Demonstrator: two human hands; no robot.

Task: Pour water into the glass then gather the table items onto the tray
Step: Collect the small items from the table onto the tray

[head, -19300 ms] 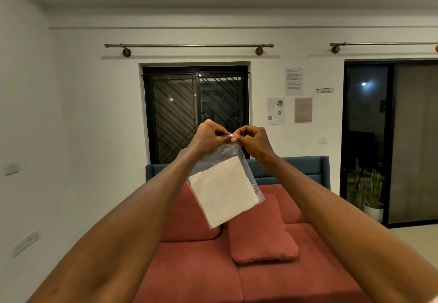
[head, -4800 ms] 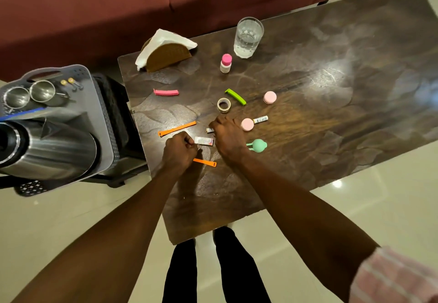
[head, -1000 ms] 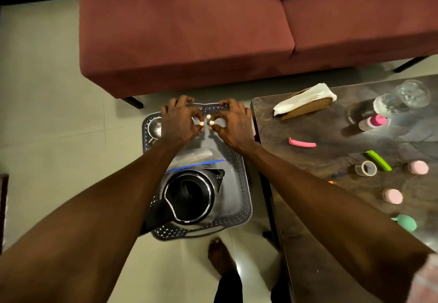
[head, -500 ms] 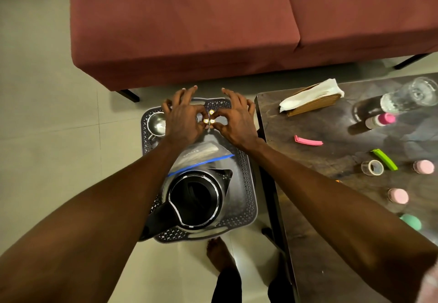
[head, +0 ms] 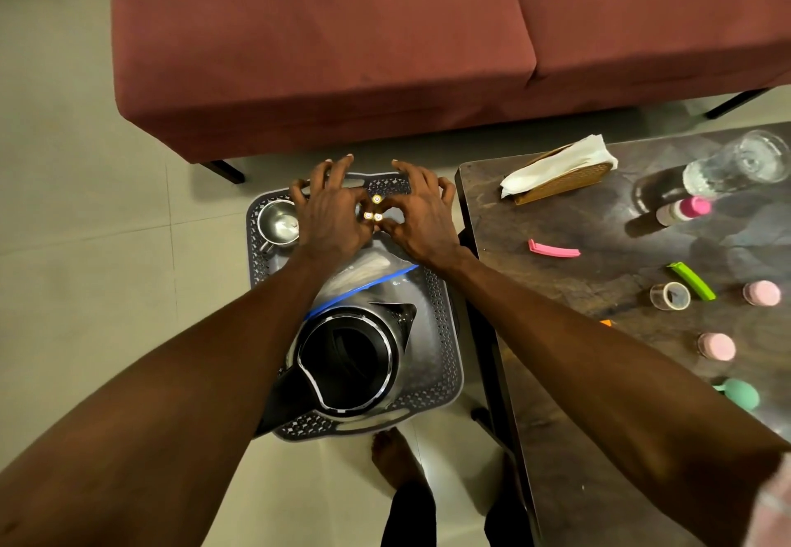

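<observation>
Our left hand and right hand have spread their outer fingers, still pinching small gold-capped pieces over the tray at centre frame; glass waits upper right, gathering barely begun.

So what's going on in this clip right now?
A person stands over a grey tray on the floor beside a dark table. Both the left hand and right hand are at the tray's far end, fingertips pinching small gold-topped items. The tray also carries a kettle, a steel cup and a plastic bag. A glass with water, a pink clip, a green clip and other small items remain on the table.
</observation>
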